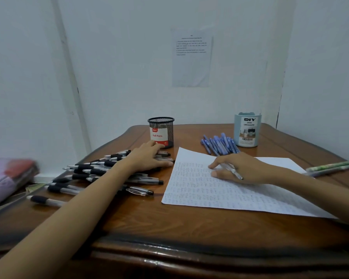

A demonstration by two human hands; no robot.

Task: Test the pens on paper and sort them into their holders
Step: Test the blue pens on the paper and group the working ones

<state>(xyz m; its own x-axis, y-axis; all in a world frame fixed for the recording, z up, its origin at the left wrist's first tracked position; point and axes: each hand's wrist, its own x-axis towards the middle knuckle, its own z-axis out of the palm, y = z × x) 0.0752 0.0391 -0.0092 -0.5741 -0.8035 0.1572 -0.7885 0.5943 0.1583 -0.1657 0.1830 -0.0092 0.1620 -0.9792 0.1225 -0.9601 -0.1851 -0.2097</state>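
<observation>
The right hand (pixel 242 168) rests on the paper (pixel 199 194), its fingers curled round a clear pen (pixel 231 169) (which end is the nib I cannot tell); the left hand (pixel 149 158) lies flat with straight fingers, holding nothing, on the heap of black-grip pens (pixel 101 172) just left of the paper. Beyond the paper's far left corner stands the mesh holder (pixel 161 131); beyond its far edge lie the blue pens (pixel 220 144), touching the pale organizer (pixel 247 129); off its right edge lie two green pens (pixel 330 167).

The pens look light and stiff, with smooth round barrels likely to roll on the polished tabletop (pixel 169 224); the dark rubber sleeve seems the surest place to pinch one; pulling from low in the loose heap would probably scatter it, so take from the top. The thin paper may slide under a stroke unless pressed down.
</observation>
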